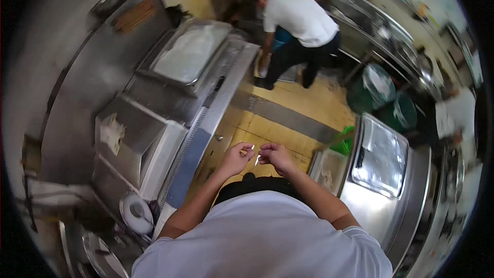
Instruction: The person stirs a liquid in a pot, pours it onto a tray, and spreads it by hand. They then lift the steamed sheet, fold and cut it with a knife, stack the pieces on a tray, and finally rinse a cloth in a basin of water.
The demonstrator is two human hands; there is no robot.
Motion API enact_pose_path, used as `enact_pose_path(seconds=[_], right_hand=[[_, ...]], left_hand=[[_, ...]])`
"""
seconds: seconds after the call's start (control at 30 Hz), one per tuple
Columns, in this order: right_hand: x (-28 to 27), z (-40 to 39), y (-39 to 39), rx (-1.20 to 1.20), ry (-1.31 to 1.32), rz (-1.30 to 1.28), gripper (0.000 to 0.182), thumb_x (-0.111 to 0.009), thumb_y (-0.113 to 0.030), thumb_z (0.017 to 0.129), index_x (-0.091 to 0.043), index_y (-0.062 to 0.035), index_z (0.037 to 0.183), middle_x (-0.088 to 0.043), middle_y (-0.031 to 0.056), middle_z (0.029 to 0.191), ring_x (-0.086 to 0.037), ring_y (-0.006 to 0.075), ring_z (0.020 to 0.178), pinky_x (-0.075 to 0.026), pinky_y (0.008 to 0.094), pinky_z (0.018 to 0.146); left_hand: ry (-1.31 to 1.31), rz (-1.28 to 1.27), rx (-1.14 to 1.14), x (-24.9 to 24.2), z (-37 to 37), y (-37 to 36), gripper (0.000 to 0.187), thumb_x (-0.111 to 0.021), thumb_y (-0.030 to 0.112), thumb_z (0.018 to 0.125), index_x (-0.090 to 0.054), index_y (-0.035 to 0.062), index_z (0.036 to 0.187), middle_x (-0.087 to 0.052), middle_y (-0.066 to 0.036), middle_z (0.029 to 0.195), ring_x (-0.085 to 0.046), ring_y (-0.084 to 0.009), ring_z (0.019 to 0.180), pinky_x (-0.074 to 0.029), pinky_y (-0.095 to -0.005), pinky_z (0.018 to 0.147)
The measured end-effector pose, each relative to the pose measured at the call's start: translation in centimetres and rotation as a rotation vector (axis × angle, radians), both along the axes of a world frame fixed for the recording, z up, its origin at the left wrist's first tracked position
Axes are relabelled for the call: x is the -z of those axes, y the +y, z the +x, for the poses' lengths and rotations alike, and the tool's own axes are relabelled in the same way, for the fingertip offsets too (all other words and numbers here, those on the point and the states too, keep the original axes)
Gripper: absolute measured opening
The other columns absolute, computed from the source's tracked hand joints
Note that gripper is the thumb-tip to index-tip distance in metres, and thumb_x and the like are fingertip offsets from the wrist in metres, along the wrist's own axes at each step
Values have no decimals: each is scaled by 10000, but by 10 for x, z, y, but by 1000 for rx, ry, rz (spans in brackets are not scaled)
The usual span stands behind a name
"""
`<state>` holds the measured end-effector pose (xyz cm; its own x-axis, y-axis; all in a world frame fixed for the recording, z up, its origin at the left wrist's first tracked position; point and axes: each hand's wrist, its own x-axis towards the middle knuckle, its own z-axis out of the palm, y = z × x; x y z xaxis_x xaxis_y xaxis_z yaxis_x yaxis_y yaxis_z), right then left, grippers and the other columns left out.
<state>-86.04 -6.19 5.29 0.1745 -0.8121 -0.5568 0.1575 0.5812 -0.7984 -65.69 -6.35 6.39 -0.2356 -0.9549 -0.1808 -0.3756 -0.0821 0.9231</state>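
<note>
My left hand (pixel 238 158) is in front of my waist, its fingers curled and pinched together around a small white scrap (pixel 252 147) at the fingertips. Facing it, my right hand (pixel 278 157) also has its fingers bent inward, with a thin white strip (pixel 257 160) at its fingertips. A narrow gap separates the two hands. Both are over the yellow tiled floor (pixel 257 127), between the steel counter and a steel unit. What the white pieces are, I cannot tell.
On my left runs a steel counter (pixel 244 62) with a large tray (pixel 216 31) of something white. A person (pixel 301 15) bends over ahead. To the right are dark green bins (pixel 368 92), a steel unit with a shiny lid (pixel 381 157) and a second person (pixel 455 113).
</note>
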Motion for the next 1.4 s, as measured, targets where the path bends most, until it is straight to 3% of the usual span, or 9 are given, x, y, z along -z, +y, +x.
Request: enact_pose_path(seconds=[0.3, 0.5, 0.67, 0.87, 1.07, 1.17, 1.2, 1.3, 1.4], right_hand=[[3, 117, -100, -608, 170, -201, 238, -647, -87, 912, -677, 43, 1109, -695, 110, 884, -682, 175, 766, -581, 309, 661], [-3, 200, -245, -789, 315, -637, 180, -620, -80, 904, -707, 23, 1023, -716, 64, 845, -672, 152, 747, -551, 308, 683], [-5, 276, -371, -745, 544, -954, 170, -638, -103, 842, -737, 9, 923, -742, 200, 876, -715, 281, 796, -557, 383, 756], [50, 334, -451, -1297, 963, -1216, 248, -583, -134, 792, -750, 17, 896, -708, 276, 955, -689, 446, 946, -541, 504, 889], [72, 340, -479, -1232, 792, -1091, 215, -617, -152, 795, -749, 16, 826, -708, 281, 857, -708, 412, 835, -545, 491, 772], [59, 346, -492, -1243, 520, -260, 168, -636, -113, 792, -739, 19, 808, -710, 222, 782, -690, 317, 744, -545, 447, 724], [38, 341, -489, -1270, 505, -252, 125, -664, -96, 789, -714, 17, 774, -703, 160, 741, -644, 237, 697, -536, 406, 685], [73, 331, -486, -1348, 523, -926, 128, -668, -108, 799, -701, 7, 755, -709, 178, 765, -670, 268, 719, -539, 408, 696], [38, 305, -472, -1197, 528, -1080, 122, -629, -116, 818, -722, -37, 815, -704, 216, 836, -683, 378, 799, -543, 463, 748]], left_hand=[[-63, 20, -501, 1, 98, -4, 314, -740, 173, 914, -689, 51, 1199, -735, -140, 1109, -711, -239, 801, -566, -354, 761], [81, 95, -803, 37, 129, -4, 278, -704, 103, 934, -667, 16, 1196, -717, -81, 963, -663, -145, 760, -534, -308, 664], [172, 130, -978, 50, 123, -29, 250, -657, 48, 951, -656, 6, 1197, -705, -68, 974, -660, -132, 803, -536, -287, 632], [261, 289, -1147, 33, 97, -74, 262, -655, 85, 962, -655, -5, 1208, -707, -101, 1022, -705, -183, 871, -612, -321, 669], [369, 313, -1323, 32, 83, -107, 290, -691, 190, 975, -672, -5, 1188, -715, -94, 993, -704, -165, 838, -609, -323, 646], [433, 365, -1385, 23, 79, -122, 286, -687, 192, 980, -676, 4, 1195, -712, -89, 990, -709, -170, 857, -606, -327, 638], [443, 351, -1401, 29, 77, -124, 280, -692, 195, 975, -686, 10, 1185, -718, -96, 988, -711, -175, 859, -604, -335, 654], [350, 292, -1395, 62, 79, -131, 263, -711, 206, 955, -714, 28, 1148, -734, -120, 982, -719, -193, 868, -595, -356, 704], [35, 169, -1261, 56, 90, -155, 245, -731, 213, 926, -737, 44, 1103, -740, -148, 981, -722, -239, 873, -580, -381, 767]])
